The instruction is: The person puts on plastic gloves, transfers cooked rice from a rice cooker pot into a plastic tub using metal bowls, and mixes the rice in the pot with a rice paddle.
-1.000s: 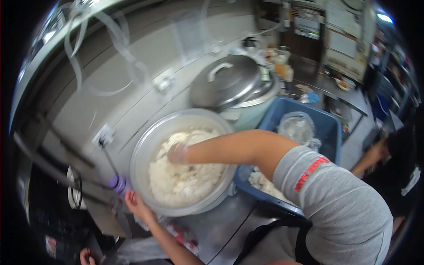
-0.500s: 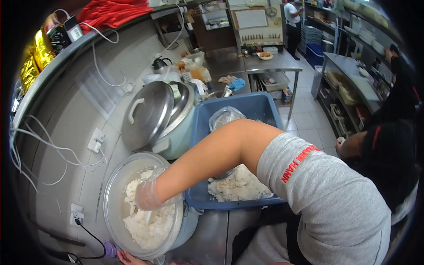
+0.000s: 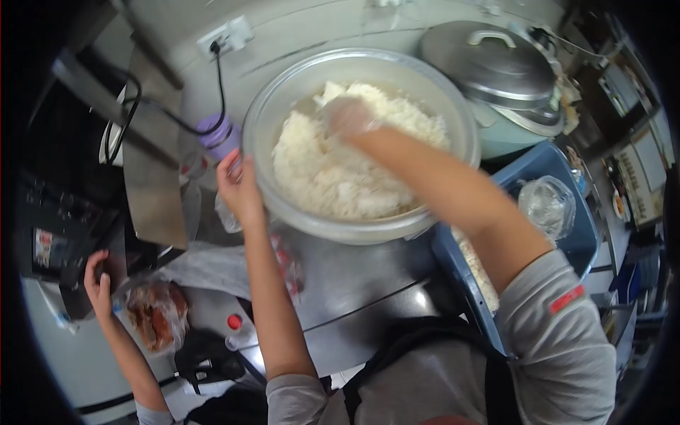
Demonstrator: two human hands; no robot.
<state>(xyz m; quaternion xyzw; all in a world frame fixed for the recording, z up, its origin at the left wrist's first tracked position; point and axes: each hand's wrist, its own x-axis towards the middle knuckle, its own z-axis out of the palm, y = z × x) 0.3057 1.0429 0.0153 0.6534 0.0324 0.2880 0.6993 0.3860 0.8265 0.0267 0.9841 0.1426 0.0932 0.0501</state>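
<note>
A large round pot (image 3: 453, 113) of white cooked rice (image 3: 340, 177) stands on the metal counter. My right hand (image 3: 348, 117), in a clear plastic glove, is at the far part of the rice. Motion blurs its fingers, and I cannot make out whether it holds anything. Bare, my left hand (image 3: 241, 188) is against the pot's outer left side, fingers apart and slightly bent. Just beyond it is a purple cylindrical container (image 3: 218, 134). To the right, a blue tub (image 3: 506, 322) contains more rice (image 3: 476, 273) and a crumpled clear plastic bag (image 3: 549, 207).
A large lidded pot (image 3: 489, 67) stands behind the tub. Another person's hand (image 3: 99, 283) is at the far left, near a bag of reddish-brown food (image 3: 157, 315). A black cord (image 3: 222, 85) hangs from the wall socket (image 3: 225, 37). A small red-capped bottle (image 3: 234, 323) is nearby.
My view has swung left and down, so the rice pot is now central. My left hand shows more fully, and another person's hand has come into view. My right hand stays in the pot.
</note>
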